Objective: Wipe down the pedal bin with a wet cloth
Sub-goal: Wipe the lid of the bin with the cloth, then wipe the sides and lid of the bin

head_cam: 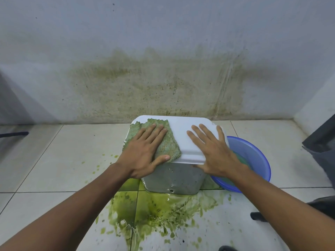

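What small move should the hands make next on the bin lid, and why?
Probably slide the left hand, flat on the green cloth, rightward across the white lid: only its left part is covered, while the right hand steadies it.

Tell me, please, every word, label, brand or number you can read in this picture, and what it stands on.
None: no readable text anywhere. The pedal bin, its white lid, the green cloth, the blue basin, the wall and the floor tiles show no word, label, brand or number.
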A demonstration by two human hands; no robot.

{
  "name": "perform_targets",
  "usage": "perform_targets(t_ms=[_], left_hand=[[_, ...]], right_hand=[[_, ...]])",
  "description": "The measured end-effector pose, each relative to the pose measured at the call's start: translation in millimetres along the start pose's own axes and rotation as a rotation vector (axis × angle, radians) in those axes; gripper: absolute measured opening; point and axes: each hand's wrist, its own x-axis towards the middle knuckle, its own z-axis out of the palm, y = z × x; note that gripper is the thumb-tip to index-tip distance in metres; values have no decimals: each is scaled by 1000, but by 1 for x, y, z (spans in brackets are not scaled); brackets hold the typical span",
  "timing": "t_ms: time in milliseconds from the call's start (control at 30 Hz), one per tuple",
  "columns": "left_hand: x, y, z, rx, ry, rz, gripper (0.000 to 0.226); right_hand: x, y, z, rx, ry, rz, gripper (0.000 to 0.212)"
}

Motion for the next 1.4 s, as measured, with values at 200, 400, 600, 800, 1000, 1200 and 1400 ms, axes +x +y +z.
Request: perform_targets(t_ms=[200,400,600,800,1000,1200,1400], left_hand=[[3,2,-2,-27,4,-22,85],[-1,9,-7,-38,8,-40,83],[2,19,-21,-81,16,-81,82],[8,22,-24,-68,30,-111,81],[19,19,-25,-60,52,-142,77],[26,16,-20,-44,75,-158,73],[39,9,-18,-38,99,-155,70]], right_hand=[[0,7,2,-10,61,-58,103],[-6,9,-6,112,40,-48,95],[-5,22,-21,335,-36,-28,94],[2,32,-26,427,-72,-5,101],[16,40,-26,458,-123,22,98],[23,44,-23,465,-124,33,99],[38,51,-24,462,-127,50,96]])
